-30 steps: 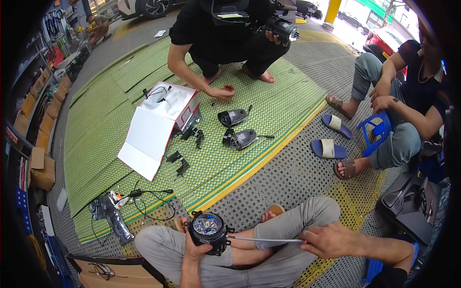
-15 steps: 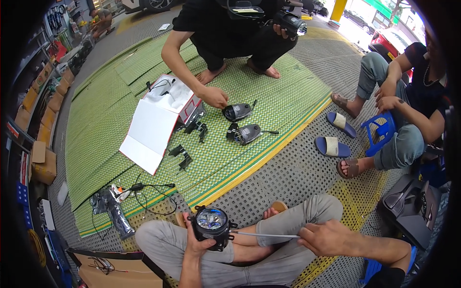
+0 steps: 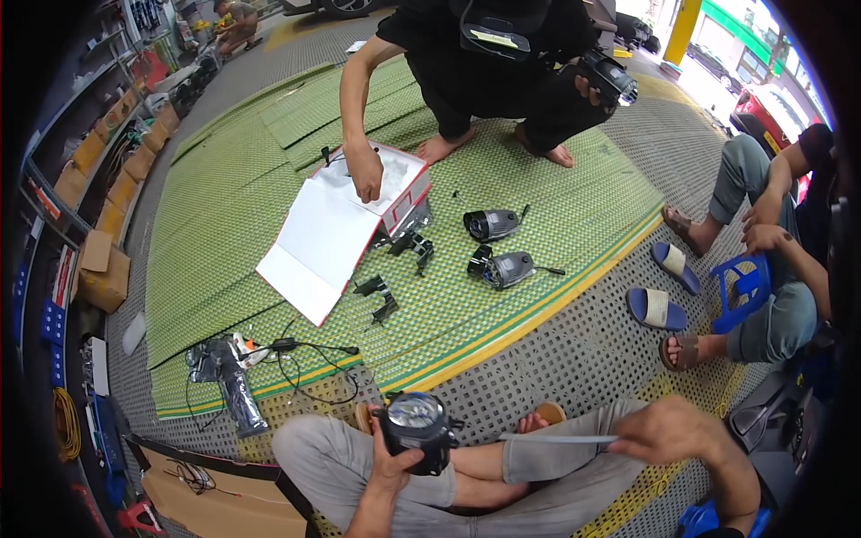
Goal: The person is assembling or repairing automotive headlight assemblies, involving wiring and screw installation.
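Note:
In my left hand (image 3: 392, 459), fingers wrapped round its side, is a round black fog lamp (image 3: 418, 430) with a clear lens, held above my crossed legs. My right hand (image 3: 662, 434) is closed on one end of a long, thin grey rod (image 3: 560, 438); its grip end is hidden in my fingers, so I cannot tell its kind. The rod's free end points left at the lamp, with a gap between them. Both hands are over my lap.
Across the green mat (image 3: 215, 269), a crouching person reaches into an open white box (image 3: 314, 242) and holds another lamp (image 3: 610, 79). Two lamps (image 3: 507, 267) and black brackets (image 3: 380, 298) lie nearby. Cables (image 3: 314, 359), a cardboard box (image 3: 215, 502) and a seated person's feet border the area.
My right hand has drawn the rod right, away from the lamp. The other person's hand has moved from a lamp on the mat into the white box. The view has shifted.

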A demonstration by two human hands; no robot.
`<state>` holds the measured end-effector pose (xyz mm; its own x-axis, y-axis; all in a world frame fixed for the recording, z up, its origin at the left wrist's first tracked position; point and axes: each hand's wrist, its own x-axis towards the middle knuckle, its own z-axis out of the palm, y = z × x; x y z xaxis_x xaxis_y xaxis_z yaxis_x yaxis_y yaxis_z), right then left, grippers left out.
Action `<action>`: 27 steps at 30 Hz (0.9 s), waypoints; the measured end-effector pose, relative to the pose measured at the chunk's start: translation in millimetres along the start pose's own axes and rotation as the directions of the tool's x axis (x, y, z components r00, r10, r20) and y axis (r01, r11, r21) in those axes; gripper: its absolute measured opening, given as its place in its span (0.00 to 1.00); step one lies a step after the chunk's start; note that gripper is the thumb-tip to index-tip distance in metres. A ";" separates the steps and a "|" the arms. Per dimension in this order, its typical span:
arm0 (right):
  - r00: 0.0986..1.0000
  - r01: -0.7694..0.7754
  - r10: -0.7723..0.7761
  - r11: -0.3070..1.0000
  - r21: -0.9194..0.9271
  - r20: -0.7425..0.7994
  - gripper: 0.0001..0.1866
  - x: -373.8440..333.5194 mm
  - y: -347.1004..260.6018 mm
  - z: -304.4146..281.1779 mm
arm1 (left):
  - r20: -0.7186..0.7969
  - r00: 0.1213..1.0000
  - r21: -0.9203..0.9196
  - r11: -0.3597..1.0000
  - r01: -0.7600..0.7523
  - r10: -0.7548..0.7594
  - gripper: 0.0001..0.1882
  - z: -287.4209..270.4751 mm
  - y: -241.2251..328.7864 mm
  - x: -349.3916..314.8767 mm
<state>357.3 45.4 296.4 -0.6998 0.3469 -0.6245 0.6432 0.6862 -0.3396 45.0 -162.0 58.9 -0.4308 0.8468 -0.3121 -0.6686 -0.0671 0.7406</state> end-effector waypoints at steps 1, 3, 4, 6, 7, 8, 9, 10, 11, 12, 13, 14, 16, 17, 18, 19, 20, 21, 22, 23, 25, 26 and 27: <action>0.997 0.063 -0.064 0.998 -0.023 -0.046 0.21 18.3 28.5 -4.2 | -0.082 0.996 -0.035 0.999 -0.027 0.024 0.51 -8.3 7.2 -7.9; 0.954 0.012 0.024 0.993 0.119 -0.299 0.19 32.9 85.4 -7.3 | -0.131 0.991 -0.204 0.979 -0.028 0.001 0.44 -5.6 2.8 -2.4; 0.923 -0.053 0.136 0.971 0.232 -0.360 0.19 56.3 110.9 -10.2 | -0.130 0.992 -0.200 0.980 -0.022 -0.004 0.44 -9.9 -1.8 -3.5; 0.819 -0.216 0.374 0.903 0.371 -0.436 0.19 115.0 158.4 -22.0 | -0.114 0.988 -0.373 0.926 0.058 -0.108 0.45 -24.4 -11.2 -0.6; 0.718 -0.268 0.412 0.907 0.324 -0.561 0.19 154.6 186.7 -17.6 | -0.089 0.991 -0.348 0.935 0.064 -0.101 0.47 -29.5 -13.7 1.0; 0.598 -0.329 0.426 0.903 0.277 -0.679 0.19 190.3 213.8 -12.3 | -0.078 0.991 -0.361 0.930 0.074 -0.109 0.47 -24.7 -12.5 5.0; 0.526 -0.372 0.476 0.874 0.313 -0.705 0.18 224.4 240.3 -6.5 | -0.085 0.990 -0.315 0.946 0.080 -0.112 0.49 -15.3 -7.7 5.6; 0.463 -0.394 0.512 0.850 0.349 -0.723 0.18 258.3 263.1 -2.6 | -0.108 0.988 -0.262 0.962 0.074 -0.106 0.52 -8.0 -4.7 5.1; 0.480 -0.379 0.495 0.862 0.338 -0.724 0.18 285.4 277.0 -1.0 | -0.119 0.983 -0.268 0.958 0.106 -0.142 0.56 -5.8 -4.0 5.2; 0.463 -0.411 0.562 0.821 0.396 -0.685 0.18 309.2 283.9 -1.0 | -0.152 0.977 -0.228 0.967 0.111 -0.148 0.60 4.7 2.2 6.9; 0.440 -0.445 0.628 0.774 0.451 -0.643 0.19 327.5 291.4 -0.8 | -0.173 0.977 -0.202 0.975 0.090 -0.126 0.60 9.9 1.2 7.8; 0.444 -0.436 0.620 0.780 0.448 -0.647 0.19 342.7 290.2 -2.2 | -0.186 0.977 -0.173 0.982 0.074 -0.106 0.59 11.0 -1.0 11.1; 0.283 -0.429 0.369 0.874 0.228 -0.885 0.25 369.2 272.0 4.4 | -0.219 0.966 -0.224 0.971 0.085 -0.135 0.61 7.7 -1.8 5.7; 0.370 -0.272 0.306 0.939 0.213 -0.877 0.31 374.0 241.8 1.9 | -0.232 0.967 -0.175 0.982 0.066 -0.106 0.61 6.0 -1.5 3.2; 0.445 -0.103 0.224 0.975 0.199 -0.867 0.38 374.0 204.8 -4.4 | -0.244 0.967 -0.128 0.991 0.042 -0.073 0.61 4.8 -1.8 1.4; 0.557 -0.067 0.120 0.993 0.100 -0.822 0.46 375.2 175.8 -1.8 | -0.259 0.965 -0.082 0.997 0.017 -0.037 0.61 4.4 -2.8 0.4; 0.655 -0.024 0.020 1.000 0.005 -0.755 0.55 377.8 154.6 3.8 | -0.268 0.963 -0.035 0.999 -0.006 -0.004 0.61 5.1 -4.1 0.4; 0.656 -0.028 0.019 1.000 0.001 -0.754 0.55 383.1 142.1 8.8 | -0.267 0.963 0.009 1.000 -0.016 0.018 0.61 5.6 -5.0 1.3; 0.723 -0.116 0.012 0.988 -0.105 -0.691 0.62 390.2 132.0 13.1 | -0.267 0.963 0.054 0.998 -0.028 0.041 0.61 5.9 -6.5 3.3; 0.778 -0.195 0.015 0.956 -0.219 -0.627 0.70 395.6 126.4 12.6 | -0.260 0.963 0.097 0.994 -0.045 0.069 0.61 6.6 -7.0 6.2; 0.746 -0.215 0.082 0.969 -0.122 -0.660 0.72 408.0 120.8 10.6 | -0.246 0.961 0.183 0.980 -0.084 0.128 0.61 6.8 -8.8 6.0; 0.719 -0.218 0.148 0.976 -0.018 -0.679 0.74 413.0 113.8 8.0 | -0.246 0.956 0.225 0.969 -0.106 0.162 0.62 5.9 -9.4 5.2; 0.700 -0.216 0.096 0.973 -0.081 -0.708 0.73 414.0 106.8 5.8 | -0.208 0.972 0.287 0.957 -0.042 0.105 0.70 -3.6 -9.5 4.5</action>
<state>138.1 258.5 -2.5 -0.6476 0.7615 0.0285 0.7519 0.6446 -0.1382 47.2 -159.5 48.4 -0.6155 0.7066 -0.3491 -0.4477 0.0511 0.8927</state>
